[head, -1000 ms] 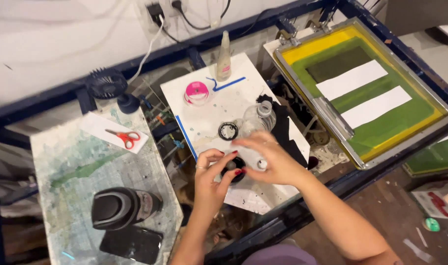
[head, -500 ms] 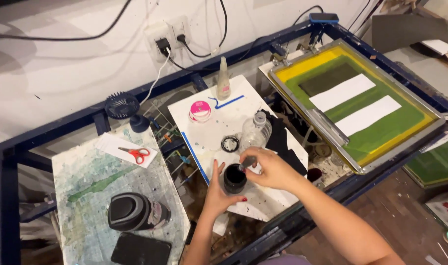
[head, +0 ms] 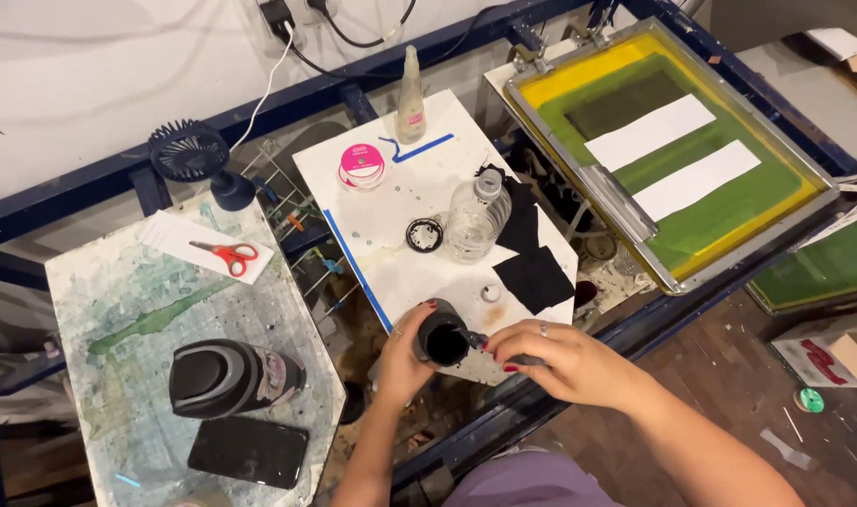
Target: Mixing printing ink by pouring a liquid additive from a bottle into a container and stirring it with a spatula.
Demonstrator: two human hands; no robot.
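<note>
My left hand [head: 402, 355] wraps around a small open jar of black ink [head: 443, 339] that stands on the near edge of a white platen board [head: 391, 216]. A dark tool [head: 489, 343] is gripped in my right hand [head: 552, 361], and its tip dips into the jar's mouth. The jar's black lid [head: 425, 235] lies further back on the board, beside a clear plastic bottle [head: 474, 218]. Black fabric pieces [head: 532, 272] lie to the right of the jar.
A pink tape roll [head: 361, 164] and a glue bottle [head: 410, 99] sit at the board's back. A yellow-green printing screen [head: 677, 150] is to the right. The left board holds red scissors [head: 228, 252], a dark tumbler [head: 224, 377] and a phone [head: 248, 453]. A small fan [head: 189, 155] stands behind.
The view has shifted a little. My right hand came down from above the jar to its right side, with the tool's tip now in the ink. My left hand keeps its hold.
</note>
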